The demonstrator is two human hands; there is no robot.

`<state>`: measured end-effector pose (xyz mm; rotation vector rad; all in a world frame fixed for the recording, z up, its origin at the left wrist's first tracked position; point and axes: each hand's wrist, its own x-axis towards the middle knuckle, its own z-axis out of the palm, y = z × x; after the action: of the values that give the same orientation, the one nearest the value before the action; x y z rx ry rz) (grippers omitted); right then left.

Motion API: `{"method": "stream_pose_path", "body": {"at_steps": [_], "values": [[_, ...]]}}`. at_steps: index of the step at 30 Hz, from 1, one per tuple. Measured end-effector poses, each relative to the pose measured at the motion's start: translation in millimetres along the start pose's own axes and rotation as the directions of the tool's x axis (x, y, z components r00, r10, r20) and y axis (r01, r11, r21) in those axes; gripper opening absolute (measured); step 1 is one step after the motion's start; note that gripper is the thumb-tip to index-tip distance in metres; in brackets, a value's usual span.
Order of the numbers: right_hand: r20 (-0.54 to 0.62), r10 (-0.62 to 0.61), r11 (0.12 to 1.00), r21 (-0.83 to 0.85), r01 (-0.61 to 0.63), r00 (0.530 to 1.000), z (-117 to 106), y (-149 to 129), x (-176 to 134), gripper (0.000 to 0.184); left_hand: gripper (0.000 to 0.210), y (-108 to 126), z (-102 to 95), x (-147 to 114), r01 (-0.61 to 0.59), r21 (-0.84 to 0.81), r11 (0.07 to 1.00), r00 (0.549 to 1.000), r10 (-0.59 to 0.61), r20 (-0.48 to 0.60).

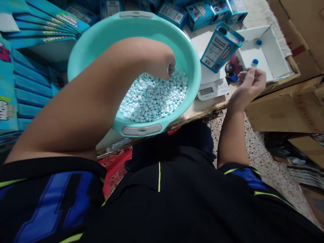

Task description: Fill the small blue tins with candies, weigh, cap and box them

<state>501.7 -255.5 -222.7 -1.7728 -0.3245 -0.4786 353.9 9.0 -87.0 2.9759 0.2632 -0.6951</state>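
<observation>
Left hand (160,60) has pale-blue candies (154,101) beneath it.

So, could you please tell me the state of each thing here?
Turquoise oval plastic basin: partly filled.
Small pale-blue round candies: loose.
Upright blue printed rectangular container: top hole open.
White digital scale: on, showing digits.
White shallow rectangular box: open.
Left hand: curled, contents unclear.
Right hand: fingers bent, contents unclear.
</observation>
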Motion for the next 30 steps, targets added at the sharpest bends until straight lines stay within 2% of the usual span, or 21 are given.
{"method": "stream_pose_path", "body": {"at_steps": [1, 3, 5, 6, 7, 9, 10, 11, 12, 13, 15, 18, 25, 28, 30], "values": [[0.036, -0.062, 0.998, -0.019, 0.063, 0.997, -4.0, -14.8, -5.2, 0.029, 0.024, -0.5, -0.1, 0.3, -0.013, 0.013, 1.000, 1.000, 0.013, -0.019], [0.258, -0.159, 0.982, -0.060, 0.180, 0.953, -11.2, -54.2, -15.2, 0.031, 0.032, -3.5, 1.0, 2.6, -0.048, 0.038, 0.998, 0.997, 0.050, -0.061], [0.466, -0.260, 0.959, 0.022, 0.283, 0.846, -11.6, -99.4, -20.9, 0.027, 0.035, -8.1, 3.7, 7.6, -0.037, 0.057, 0.998, 0.996, 0.042, -0.079], [0.583, -0.310, 0.941, 0.075, 0.331, 0.751, -7.0, -120.5, -22.1, 0.026, 0.036, -10.8, 5.5, 10.9, -0.029, 0.060, 0.998, 0.996, 0.033, -0.077], [0.695, -0.339, 0.920, 0.106, 0.377, 0.633, 1.3, -138.5, -22.5, 0.028, 0.035, -13.5, 7.7, 14.4, -0.021, 0.063, 0.998, 0.997, 0.025, -0.069], [0.871, -0.318, 0.874, 0.116, 0.472, 0.375, 28.3, -160.7, -24.3, 0.028, 0.036, -18.5, 12.2, 20.6, -0.017, 0.060, 0.998, 0.999, 0.019, -0.030], [0.922, -0.280, 0.842, 0.102, 0.529, 0.268, 45.2, -164.0, -26.7, 0.028, 0.037, -20.7, 14.3, 22.6, -0.026, 0.047, 0.999, 1.000, 0.027, -0.012], [0.955, -0.239, 0.812, 0.097, 0.576, 0.176, 62.5, -162.5, -30.2, 0.031, 0.040, -22.5, 16.2, 23.7, -0.031, 0.030, 0.999, 1.000, 0.031, 0.004], [0.973, -0.203, 0.798, 0.102, 0.594, 0.106, 78.9, -157.3, -34.6, 0.034, 0.042, -24.1, 17.8, 23.9, -0.029, 0.011, 1.000, 0.999, 0.029, 0.016], [0.978, -0.200, 0.797, 0.128, 0.590, 0.058, 93.1, -149.6, -39.3, 0.034, 0.044, -25.3, 19.1, 23.4, -0.022, -0.008, 1.000, 1.000, 0.022, 0.019], [0.980, -0.199, 0.789, 0.153, 0.595, 0.012, 111.9, -133.3, -47.9, 0.027, 0.046, -26.8, 21.0, 21.7, -0.011, -0.022, 1.000, 1.000, 0.011, 0.012], [0.982, -0.190, 0.754, 0.145, 0.640, 0.002, 115.9, -124.0, -54.1, 0.014, 0.046, -26.2, 22.0, 21.3, -0.029, 0.000, 1.000, 1.000, 0.029, 0.001], [0.999, 0.012, 0.655, 0.029, 0.755, -0.049, 97.6, -164.4, -50.6, 0.021, 0.040, -18.7, 17.7, 26.3, -0.046, 0.015, 0.999, 0.998, 0.045, 0.049], [0.997, 0.002, 0.683, 0.051, 0.729, -0.073, 96.8, -166.6, -48.7, 0.022, 0.040, -16.8, 16.8, 23.6, -0.031, 0.015, 0.999, 0.999, 0.030, 0.046], [0.997, -0.037, 0.716, 0.074, 0.695, -0.068, 96.9, -161.0, -48.2, 0.020, 0.040, -15.9, 17.1, 22.7, -0.014, 0.019, 1.000, 0.999, 0.013, 0.041]]}}
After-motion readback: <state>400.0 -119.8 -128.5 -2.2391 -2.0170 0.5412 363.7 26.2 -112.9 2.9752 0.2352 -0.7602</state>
